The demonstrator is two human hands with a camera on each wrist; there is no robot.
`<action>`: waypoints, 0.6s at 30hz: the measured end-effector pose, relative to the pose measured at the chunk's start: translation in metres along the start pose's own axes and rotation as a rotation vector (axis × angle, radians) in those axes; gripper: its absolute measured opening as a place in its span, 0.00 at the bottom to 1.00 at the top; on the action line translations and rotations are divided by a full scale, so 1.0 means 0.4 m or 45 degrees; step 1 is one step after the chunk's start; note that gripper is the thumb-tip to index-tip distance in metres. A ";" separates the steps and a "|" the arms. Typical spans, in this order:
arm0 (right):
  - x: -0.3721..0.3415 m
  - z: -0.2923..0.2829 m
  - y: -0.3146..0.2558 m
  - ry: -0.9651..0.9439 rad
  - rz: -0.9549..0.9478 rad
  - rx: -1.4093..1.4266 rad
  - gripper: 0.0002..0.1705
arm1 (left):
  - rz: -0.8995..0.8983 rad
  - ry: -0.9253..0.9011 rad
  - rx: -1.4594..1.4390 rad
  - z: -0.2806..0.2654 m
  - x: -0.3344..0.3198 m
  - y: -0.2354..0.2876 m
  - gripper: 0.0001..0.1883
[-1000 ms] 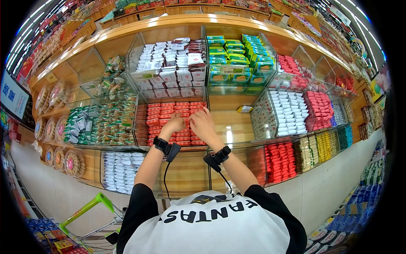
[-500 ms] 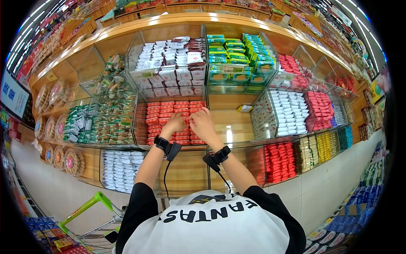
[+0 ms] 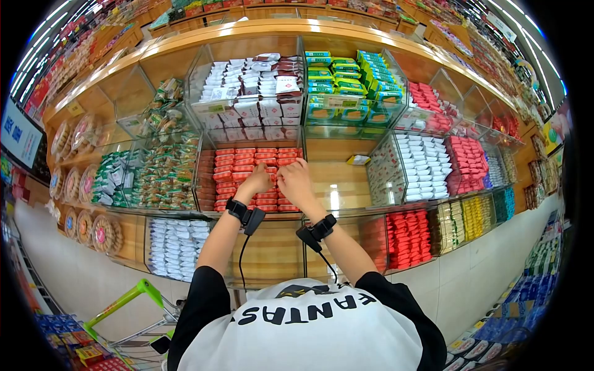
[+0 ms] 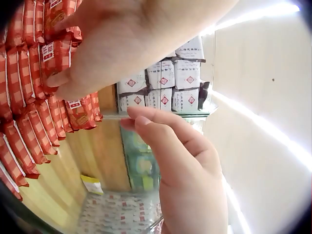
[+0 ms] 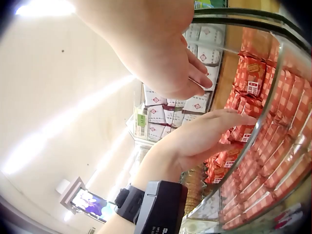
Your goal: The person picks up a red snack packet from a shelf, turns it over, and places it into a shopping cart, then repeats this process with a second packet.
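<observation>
Head view: over the last second the left hand (image 3: 258, 179) and right hand (image 3: 296, 181) have barely moved; they hang just apart over the red packets (image 3: 224, 177), which lie in rows in a clear bin (image 3: 204, 176). Those rows look unchanged, so the work seems no further along.
Left wrist view: the left hand's fingers reach out straight at the packets; contact I cannot tell. The right hand's curl loosely, nothing visible in them.
Right wrist view: the hands are apart, with white packets (image 5: 156, 114) on the far side.
</observation>
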State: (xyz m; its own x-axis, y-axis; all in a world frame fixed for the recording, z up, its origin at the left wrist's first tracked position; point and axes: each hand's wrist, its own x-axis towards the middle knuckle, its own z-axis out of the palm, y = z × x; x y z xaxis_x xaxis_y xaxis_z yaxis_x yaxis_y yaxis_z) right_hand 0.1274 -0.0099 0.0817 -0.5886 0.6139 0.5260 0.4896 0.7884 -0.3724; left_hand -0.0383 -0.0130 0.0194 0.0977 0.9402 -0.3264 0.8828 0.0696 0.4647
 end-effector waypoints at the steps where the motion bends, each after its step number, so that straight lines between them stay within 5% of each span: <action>1: 0.000 -0.001 0.000 0.012 -0.006 -0.010 0.05 | 0.017 -0.003 -0.005 -0.002 -0.003 0.001 0.11; 18: -0.003 0.010 0.003 0.084 -0.060 -0.083 0.00 | 0.104 0.046 -0.138 0.028 0.004 -0.037 0.07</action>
State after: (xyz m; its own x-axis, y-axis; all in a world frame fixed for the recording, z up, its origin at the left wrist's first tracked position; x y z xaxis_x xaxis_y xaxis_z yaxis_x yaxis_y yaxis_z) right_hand 0.1262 -0.0097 0.0777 -0.5692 0.5705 0.5921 0.5043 0.8110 -0.2965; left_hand -0.0462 -0.0163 0.0027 0.1486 0.9555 -0.2550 0.8175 0.0264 0.5753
